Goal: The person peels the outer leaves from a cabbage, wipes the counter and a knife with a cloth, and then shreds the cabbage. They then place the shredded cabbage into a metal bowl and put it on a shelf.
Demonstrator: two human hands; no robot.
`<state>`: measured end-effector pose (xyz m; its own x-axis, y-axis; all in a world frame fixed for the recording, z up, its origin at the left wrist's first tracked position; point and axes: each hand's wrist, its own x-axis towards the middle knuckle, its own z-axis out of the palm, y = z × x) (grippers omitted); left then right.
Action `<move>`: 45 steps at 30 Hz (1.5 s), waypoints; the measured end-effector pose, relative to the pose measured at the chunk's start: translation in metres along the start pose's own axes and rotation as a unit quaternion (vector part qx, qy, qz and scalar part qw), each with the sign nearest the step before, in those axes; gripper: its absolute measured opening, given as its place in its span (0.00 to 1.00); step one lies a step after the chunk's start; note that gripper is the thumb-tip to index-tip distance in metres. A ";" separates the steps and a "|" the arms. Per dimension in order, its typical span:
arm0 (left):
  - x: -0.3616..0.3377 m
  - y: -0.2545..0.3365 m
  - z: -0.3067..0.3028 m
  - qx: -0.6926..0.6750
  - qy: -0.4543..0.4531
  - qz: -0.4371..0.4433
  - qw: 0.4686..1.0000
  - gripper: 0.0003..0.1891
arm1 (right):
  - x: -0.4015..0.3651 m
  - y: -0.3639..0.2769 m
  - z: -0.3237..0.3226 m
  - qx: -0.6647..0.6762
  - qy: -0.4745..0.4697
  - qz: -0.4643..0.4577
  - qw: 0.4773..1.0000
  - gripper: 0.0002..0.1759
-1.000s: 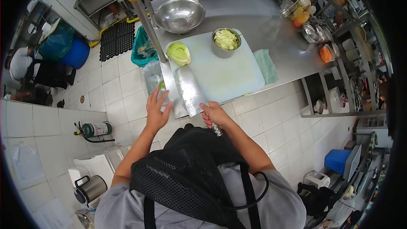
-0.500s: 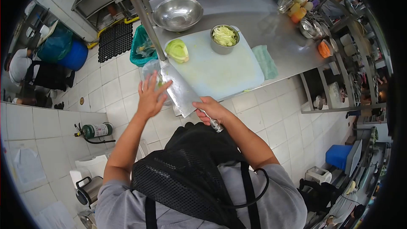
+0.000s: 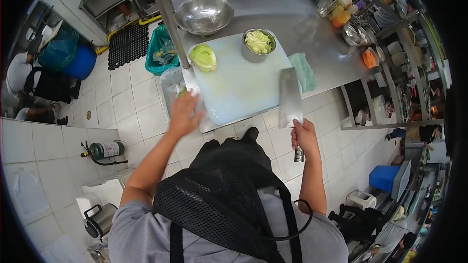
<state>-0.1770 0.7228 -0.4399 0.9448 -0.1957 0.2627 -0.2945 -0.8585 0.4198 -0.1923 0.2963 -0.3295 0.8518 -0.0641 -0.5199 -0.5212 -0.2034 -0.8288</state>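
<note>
My right hand [image 3: 304,135] grips the handle of a broad cleaver [image 3: 291,98], its blade pointing away from me over the right front part of the cutting board [image 3: 243,87]. My left hand [image 3: 184,115], slightly blurred, has its fingers apart and holds nothing. It is near the board's left front corner, by a clear plastic bag [image 3: 171,85]. A piece of cabbage [image 3: 203,57] lies at the board's far left. Toward the back right of the board stands a metal pot [image 3: 257,56] with shredded cabbage [image 3: 258,42] in it.
A steel bowl [image 3: 204,15] stands behind the board on the steel table [image 3: 265,5]. A green cloth [image 3: 303,71] lies at the right. A teal-lined bin [image 3: 158,48] is beside the post [image 3: 170,24]. Bowls and containers [image 3: 343,18] line the table's right side.
The cleaver has swung from the board's left edge to its right side with my right hand. My left hand has shifted slightly right and toward the board's corner.
</note>
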 end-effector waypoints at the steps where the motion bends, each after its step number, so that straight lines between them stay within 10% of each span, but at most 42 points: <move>1: -0.007 0.028 0.000 -0.014 -0.008 0.033 0.999 0.35 | 0.002 0.006 -0.006 -0.010 0.068 -0.003 0.998 0.12; 9: -0.039 -0.009 0.023 -0.056 -0.112 0.103 0.987 0.38 | 0.003 0.016 -0.022 -0.018 0.102 -0.006 0.995 0.13; 15: 0.009 -0.027 0.007 0.064 0.073 -0.025 0.995 0.34 | 0.001 0.011 -0.007 -0.028 0.068 -0.014 0.997 0.13; 20: 0.002 0.072 0.006 -0.078 -0.114 0.188 0.972 0.34 | 0.002 0.011 -0.001 -0.023 0.054 -0.024 0.998 0.13; 29: 0.023 -0.056 0.011 0.201 0.081 -0.095 0.972 0.36 | -0.008 0.017 -0.005 -0.022 0.067 -0.007 0.998 0.14; 33: -0.027 0.024 0.012 -0.107 -0.128 0.170 0.971 0.39 | -0.009 0.015 -0.002 -0.026 0.060 -0.014 0.998 0.13; 36: -0.043 -0.005 0.015 -0.036 -0.172 0.234 0.956 0.37 | -0.009 0.006 -0.004 -0.030 0.062 -0.015 0.997 0.13; 40: -0.017 -0.064 0.016 0.061 -0.085 0.155 0.982 0.35 | -0.008 0.006 -0.003 -0.036 0.043 -0.026 0.998 0.13; 42: -0.004 -0.060 0.015 0.070 0.099 -0.046 0.992 0.33 | -0.008 0.007 -0.001 -0.039 0.043 -0.021 0.998 0.13; 45: -0.016 -0.025 0.007 -0.033 -0.077 0.141 0.986 0.31 | -0.007 0.005 -0.002 -0.052 0.037 -0.021 0.998 0.12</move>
<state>-0.1838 0.7439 -0.4610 0.8331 -0.4961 0.2447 -0.5526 -0.7280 0.4057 -0.2011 0.2942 -0.3301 0.8765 -0.1251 -0.4649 -0.4798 -0.3068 -0.8220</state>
